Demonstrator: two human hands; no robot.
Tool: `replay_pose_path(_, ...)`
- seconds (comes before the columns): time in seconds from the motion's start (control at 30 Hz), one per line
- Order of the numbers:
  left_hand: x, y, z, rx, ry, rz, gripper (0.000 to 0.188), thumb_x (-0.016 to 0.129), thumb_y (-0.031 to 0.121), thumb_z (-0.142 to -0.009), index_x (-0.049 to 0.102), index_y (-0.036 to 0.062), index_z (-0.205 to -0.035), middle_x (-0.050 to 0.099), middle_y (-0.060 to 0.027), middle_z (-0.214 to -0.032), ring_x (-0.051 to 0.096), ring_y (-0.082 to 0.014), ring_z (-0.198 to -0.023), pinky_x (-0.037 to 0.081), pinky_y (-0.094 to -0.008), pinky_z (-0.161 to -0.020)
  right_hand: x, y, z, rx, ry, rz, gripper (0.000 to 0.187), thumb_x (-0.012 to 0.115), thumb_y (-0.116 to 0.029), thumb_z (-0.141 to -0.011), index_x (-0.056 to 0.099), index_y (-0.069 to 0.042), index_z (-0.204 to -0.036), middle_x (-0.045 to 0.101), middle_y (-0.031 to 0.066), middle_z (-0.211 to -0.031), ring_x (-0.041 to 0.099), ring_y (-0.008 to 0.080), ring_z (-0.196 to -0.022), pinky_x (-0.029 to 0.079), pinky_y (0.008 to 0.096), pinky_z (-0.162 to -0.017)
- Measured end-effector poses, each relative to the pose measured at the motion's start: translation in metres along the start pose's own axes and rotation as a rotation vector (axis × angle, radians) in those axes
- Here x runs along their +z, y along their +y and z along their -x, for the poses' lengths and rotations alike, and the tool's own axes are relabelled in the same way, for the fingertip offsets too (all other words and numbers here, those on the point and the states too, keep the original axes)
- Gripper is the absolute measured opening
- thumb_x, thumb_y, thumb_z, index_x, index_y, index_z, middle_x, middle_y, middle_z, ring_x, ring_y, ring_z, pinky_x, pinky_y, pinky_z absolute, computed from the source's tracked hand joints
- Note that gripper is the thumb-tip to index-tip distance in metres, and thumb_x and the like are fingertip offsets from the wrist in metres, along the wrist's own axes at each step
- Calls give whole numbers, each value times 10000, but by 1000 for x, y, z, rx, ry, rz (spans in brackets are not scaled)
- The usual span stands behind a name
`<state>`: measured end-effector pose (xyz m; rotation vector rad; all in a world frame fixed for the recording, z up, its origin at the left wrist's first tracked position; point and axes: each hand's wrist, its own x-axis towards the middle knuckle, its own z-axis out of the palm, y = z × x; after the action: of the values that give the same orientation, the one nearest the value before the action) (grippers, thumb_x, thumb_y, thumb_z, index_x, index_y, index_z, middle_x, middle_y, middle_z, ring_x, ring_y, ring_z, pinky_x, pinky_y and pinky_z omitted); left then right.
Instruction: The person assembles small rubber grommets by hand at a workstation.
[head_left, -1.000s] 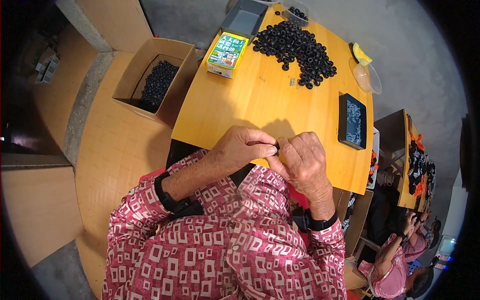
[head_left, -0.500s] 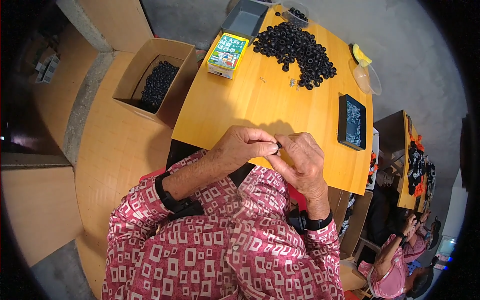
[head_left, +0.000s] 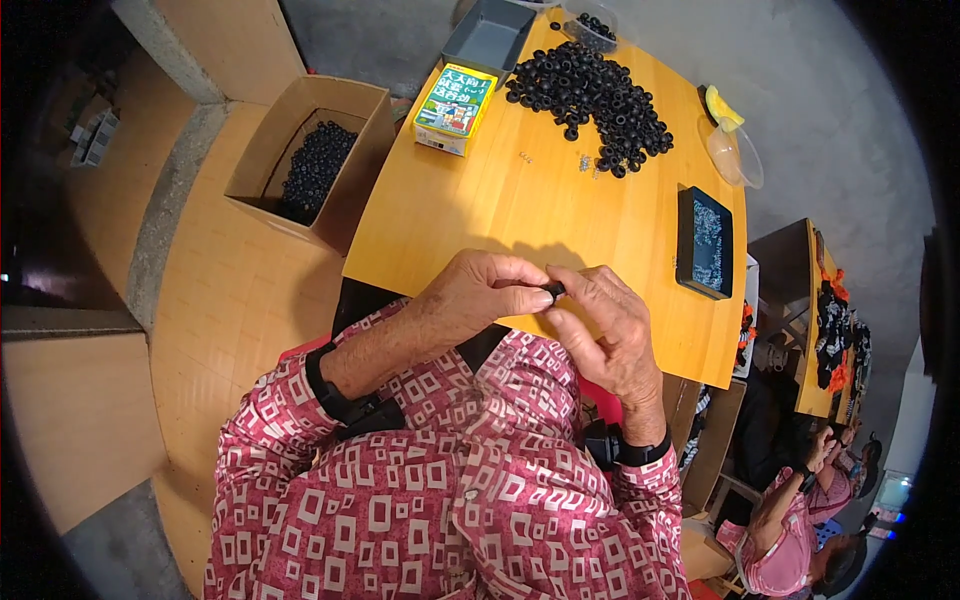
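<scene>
A small black ring-shaped part [head_left: 555, 289] is pinched between the thumb and forefinger of my left hand [head_left: 485, 289], just above the table's near edge. My right hand [head_left: 612, 330] is close against its other side. The right forefinger reaches over the part and seems to touch it, while the right thumb stands apart below. Farther back on the yellow wooden table [head_left: 540, 205] lies a heap of similar black rings [head_left: 590, 95]. A few tiny metal pieces [head_left: 586, 163] lie in front of that heap.
At right is a black tray [head_left: 684, 245] of small metal pieces. A yellow-green carton [head_left: 455, 110], a grey bin [head_left: 488, 38] and clear plastic tubs [head_left: 738, 155] stand around the heap. Left of the table, a cardboard box [head_left: 350, 195] holds dark parts. Other people [head_left: 785, 535] sit far right.
My right thumb has moved away from the black part, down from the forefinger, and the right hand has shifted slightly lower. My left hand keeps its pinch in nearly the same place.
</scene>
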<state>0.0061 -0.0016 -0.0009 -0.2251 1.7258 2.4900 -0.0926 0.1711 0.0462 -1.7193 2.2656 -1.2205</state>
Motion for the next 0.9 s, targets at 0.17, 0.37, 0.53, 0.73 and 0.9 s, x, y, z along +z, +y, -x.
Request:
replay_pose_path(0.17,2,-5,-2,43,-16,-22,244,663,126,-888,670,-46,-1061,695,-80,-950,634,-111,-895,503,-242,-809,0,5,2,93,-2,-84,255,667,-12,-796,661,46,-1044,645,149,-822,606,302,-744,495,368,-692)
replay_pose_path(0.37,5,-6,-2,93,59,-84,235,667,114,-886,671,-41,-1062,698,-84,-949,636,-104,-876,509,-237,-776,5,4,2,-9,41,157,213,677,-39,-796,670,47,-991,635,148,-804,600,305,-728,484,377,-697)
replay_pose_path(0.53,7,-5,0,95,80,-104,230,663,111,-888,672,-38,-1063,699,-85,-956,635,-100,-882,509,-239,-778,7,-3,7,-17,30,247,255,704,-71,-782,653,57,-997,619,140,-782,595,298,-721,475,380,-681)
replay_pose_path(0.73,8,-3,0,67,83,-129,245,666,122,-879,672,-46,-1057,700,-90,-953,640,-111,-879,512,-246,-784,12,-2,12,-75,63,385,347,741,-112,-749,627,40,-1039,592,111,-759,587,272,-706,463,377,-663)
replay_pose_path(0.9,4,-6,-2,67,70,-253,250,656,138,-881,672,-60,-1034,704,-101,-933,651,-130,-865,514,-250,-787,10,-8,8,-83,-39,500,315,745,-133,-756,629,31,-998,593,106,-769,586,258,-715,457,366,-652)
